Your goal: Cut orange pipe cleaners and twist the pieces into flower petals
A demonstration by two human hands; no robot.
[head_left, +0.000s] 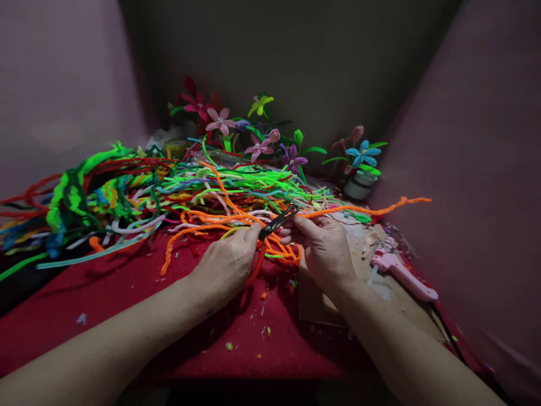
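Note:
My left hand (226,260) is closed around a pair of scissors (276,223) with dark blades and red handles. The blades point up and to the right, toward my other hand. Between the thumb and fingers of my right hand (327,245) is an orange pipe cleaner (372,212), its far end sticking out to the right. The blade tips lie close to the pinched part; whether they touch it I cannot tell. More orange pipe cleaners (285,255) lie looped below and behind the scissors.
A heap of coloured pipe cleaners (236,183) spreads across the red cloth (177,321). Pipe-cleaner flowers (220,120) stand behind it, and a small jar (359,185) holds a blue one. At right, a pink glue gun (403,273) rests on cardboard (323,304). Scraps dot the cloth.

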